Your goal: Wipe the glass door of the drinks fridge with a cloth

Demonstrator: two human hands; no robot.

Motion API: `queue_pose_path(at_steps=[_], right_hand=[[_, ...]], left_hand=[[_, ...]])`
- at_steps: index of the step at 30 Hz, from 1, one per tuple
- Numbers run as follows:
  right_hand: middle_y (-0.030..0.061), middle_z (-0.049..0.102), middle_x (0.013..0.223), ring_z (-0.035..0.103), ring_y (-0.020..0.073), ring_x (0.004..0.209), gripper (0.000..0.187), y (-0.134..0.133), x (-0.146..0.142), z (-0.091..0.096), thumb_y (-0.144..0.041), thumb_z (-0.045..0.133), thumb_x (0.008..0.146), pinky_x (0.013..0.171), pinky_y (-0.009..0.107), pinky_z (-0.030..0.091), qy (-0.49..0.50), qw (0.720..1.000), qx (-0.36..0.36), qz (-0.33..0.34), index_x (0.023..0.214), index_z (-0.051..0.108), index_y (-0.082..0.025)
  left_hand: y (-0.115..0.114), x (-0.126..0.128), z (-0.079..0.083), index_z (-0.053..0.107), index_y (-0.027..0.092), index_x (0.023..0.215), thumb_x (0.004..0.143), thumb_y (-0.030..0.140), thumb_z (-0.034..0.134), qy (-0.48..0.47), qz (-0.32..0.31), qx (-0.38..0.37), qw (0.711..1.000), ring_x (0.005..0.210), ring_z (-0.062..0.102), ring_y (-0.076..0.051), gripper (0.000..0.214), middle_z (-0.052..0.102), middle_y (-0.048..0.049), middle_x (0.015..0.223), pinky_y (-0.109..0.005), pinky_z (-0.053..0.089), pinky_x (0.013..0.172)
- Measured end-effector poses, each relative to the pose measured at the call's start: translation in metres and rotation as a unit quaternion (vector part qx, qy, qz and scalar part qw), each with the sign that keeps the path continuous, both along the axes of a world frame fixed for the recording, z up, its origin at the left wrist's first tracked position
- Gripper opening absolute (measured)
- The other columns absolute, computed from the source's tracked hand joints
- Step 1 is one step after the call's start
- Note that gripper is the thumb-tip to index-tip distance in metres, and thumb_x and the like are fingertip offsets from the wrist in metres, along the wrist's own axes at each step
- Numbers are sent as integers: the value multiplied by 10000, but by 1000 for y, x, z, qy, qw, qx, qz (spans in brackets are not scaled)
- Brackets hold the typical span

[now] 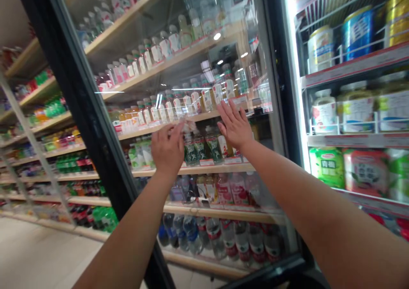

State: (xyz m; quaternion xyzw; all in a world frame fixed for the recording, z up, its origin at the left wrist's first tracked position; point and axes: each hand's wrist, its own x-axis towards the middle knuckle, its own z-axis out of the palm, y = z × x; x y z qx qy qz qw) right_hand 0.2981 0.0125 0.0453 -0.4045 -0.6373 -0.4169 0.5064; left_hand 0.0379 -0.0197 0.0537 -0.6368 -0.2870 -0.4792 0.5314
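Observation:
A glass door (179,73) in a black frame stands swung out in front of me. My left hand (168,148) is at the middle of the pane, its fingers bent and drawn together. At its fingertips is a pale, crumpled-looking patch (189,125); whether this is a thin wipe or a reflection is unclear. To the right, my right hand (235,125) lies flat at the glass with its fingers stretched out, holding nothing. Both forearms reach up from the bottom of the view.
Beyond the pane, wooden shelves (191,209) carry rows of drink bottles (191,233). More stocked shelves (47,152) run along the left above a pale floor (41,255). At right, the lit cooler holds cans (358,33), jars (357,105) and green packs (326,167) on wire-fronted shelves.

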Motion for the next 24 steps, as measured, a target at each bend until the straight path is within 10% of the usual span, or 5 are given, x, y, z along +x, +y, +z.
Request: queue_pose_path(at_steps=[7, 14, 20, 24], right_hand=[[40, 262, 1713, 158, 259, 1612, 585, -1, -2, 1, -394, 307, 1092, 1318, 563, 138, 10, 1000, -3, 23, 1648, 269, -216], [36, 275, 1708, 162, 252, 1610, 583, 0, -3, 0, -399, 307, 1092, 1316, 545, 163, 7, 1000, 1, -4, 1642, 284, -207], [12, 230, 1722, 138, 245, 1615, 598, 2, -1, 0, -439, 237, 1096, 1313, 542, 172, 5, 1000, -8, -30, 1647, 272, -208], [25, 222, 1724, 113, 243, 1620, 612, 6, -1, 0, -451, 197, 1095, 1314, 547, 157, -4, 1000, -7, -30, 1654, 254, -210]], left_hand=[[-8, 33, -55, 651, 303, 1306, 1028, 233, 522, 241, -42, -26, 969, 1002, 627, -200, 315, 695, -58, 1155, -306, 539, 845], [-3, 26, 16, 626, 168, 1320, 1035, 137, 467, 79, -24, 0, 997, 1127, 560, -318, 327, 625, -166, 1257, -483, 501, 937], [-5, 35, -31, 634, 328, 1258, 1007, 195, 586, 274, -43, -6, 961, 1018, 596, -191, 288, 681, -22, 1203, -318, 500, 848], [0, 30, 16, 644, 259, 1265, 1019, 119, 527, 239, -18, 3, 971, 1040, 572, -240, 307, 669, -78, 1233, -384, 485, 825]])
